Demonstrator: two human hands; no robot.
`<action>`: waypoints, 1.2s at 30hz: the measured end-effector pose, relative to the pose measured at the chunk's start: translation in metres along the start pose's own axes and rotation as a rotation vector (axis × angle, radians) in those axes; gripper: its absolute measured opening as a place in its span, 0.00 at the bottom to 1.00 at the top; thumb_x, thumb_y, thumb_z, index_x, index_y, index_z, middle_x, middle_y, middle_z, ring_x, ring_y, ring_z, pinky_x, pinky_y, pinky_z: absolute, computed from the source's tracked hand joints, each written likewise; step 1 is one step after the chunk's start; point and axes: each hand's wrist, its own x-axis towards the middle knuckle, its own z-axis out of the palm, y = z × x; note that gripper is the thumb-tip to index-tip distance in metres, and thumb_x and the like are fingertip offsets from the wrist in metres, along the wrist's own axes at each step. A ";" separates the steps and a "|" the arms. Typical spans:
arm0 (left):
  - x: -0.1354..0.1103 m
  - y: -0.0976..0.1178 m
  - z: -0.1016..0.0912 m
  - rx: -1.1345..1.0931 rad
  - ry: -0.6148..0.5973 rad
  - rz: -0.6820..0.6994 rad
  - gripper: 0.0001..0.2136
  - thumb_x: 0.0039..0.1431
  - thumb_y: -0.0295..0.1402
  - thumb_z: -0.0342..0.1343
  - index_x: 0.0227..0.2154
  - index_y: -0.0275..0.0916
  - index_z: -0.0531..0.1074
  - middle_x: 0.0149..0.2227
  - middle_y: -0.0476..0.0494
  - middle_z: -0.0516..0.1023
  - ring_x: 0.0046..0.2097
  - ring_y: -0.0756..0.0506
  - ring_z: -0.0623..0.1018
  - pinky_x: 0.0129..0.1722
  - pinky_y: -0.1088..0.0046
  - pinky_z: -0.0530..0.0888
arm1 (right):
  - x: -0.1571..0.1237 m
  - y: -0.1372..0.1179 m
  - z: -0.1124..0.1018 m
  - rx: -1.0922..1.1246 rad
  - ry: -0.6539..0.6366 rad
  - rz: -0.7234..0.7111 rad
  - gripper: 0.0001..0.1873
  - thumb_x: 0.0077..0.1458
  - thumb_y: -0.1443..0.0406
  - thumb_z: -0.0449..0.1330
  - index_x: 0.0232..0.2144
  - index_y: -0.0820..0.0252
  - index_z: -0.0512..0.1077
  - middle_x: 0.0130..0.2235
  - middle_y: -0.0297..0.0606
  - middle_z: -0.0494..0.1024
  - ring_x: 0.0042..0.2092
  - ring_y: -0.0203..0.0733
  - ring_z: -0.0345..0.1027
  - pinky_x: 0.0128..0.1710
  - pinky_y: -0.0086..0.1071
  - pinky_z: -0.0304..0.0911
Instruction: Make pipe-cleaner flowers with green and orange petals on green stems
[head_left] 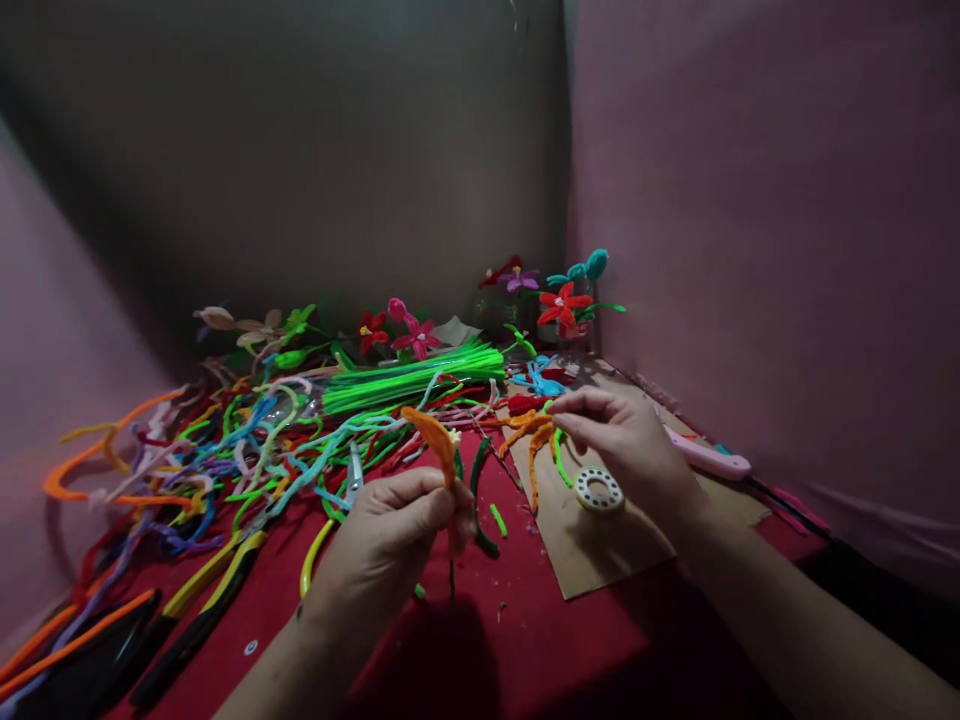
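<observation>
The left hand (401,522) pinches an orange petal (433,440) above the desk (521,580), fingers closed around its base; a slack pinch could let it twist off the pale flower centre (454,437). It stands steeply, long axis slanting, tip leaning left. The right hand (630,440) has fingers nearly meeting at the petal cluster (534,428); whether they grip it, I cannot tell. A careless tug might tangle that.

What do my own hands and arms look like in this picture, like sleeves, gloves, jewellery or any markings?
Your left hand and right hand are ungloved, with no rings or watch visible. No sleeve shows on the left forearm or right forearm. A small dark mark shows at the left forearm's edge, near the wrist.
</observation>
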 end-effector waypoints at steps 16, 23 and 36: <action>0.015 -0.014 -0.007 -0.197 0.045 -0.101 0.08 0.39 0.31 0.66 0.22 0.31 0.75 0.20 0.45 0.75 0.23 0.52 0.73 0.23 0.81 0.68 | 0.033 0.043 0.005 -1.166 -0.339 -0.319 0.11 0.51 0.73 0.52 0.26 0.63 0.74 0.33 0.45 0.70 0.36 0.44 0.60 0.29 0.32 0.52; 0.016 -0.020 -0.009 -0.199 -0.019 -0.077 0.07 0.46 0.30 0.62 0.23 0.30 0.74 0.23 0.44 0.74 0.25 0.52 0.72 0.26 0.79 0.69 | 0.034 0.048 -0.015 -0.774 -0.112 -0.406 0.09 0.48 0.75 0.55 0.25 0.60 0.74 0.31 0.37 0.69 0.33 0.38 0.64 0.32 0.30 0.58; 0.011 -0.026 -0.003 -0.196 -0.095 -0.154 0.07 0.48 0.29 0.60 0.31 0.32 0.77 0.38 0.42 0.74 0.33 0.52 0.71 0.35 0.77 0.68 | -0.008 0.017 0.012 -0.279 0.088 -0.662 0.08 0.52 0.74 0.56 0.32 0.58 0.72 0.36 0.38 0.71 0.41 0.38 0.67 0.43 0.36 0.65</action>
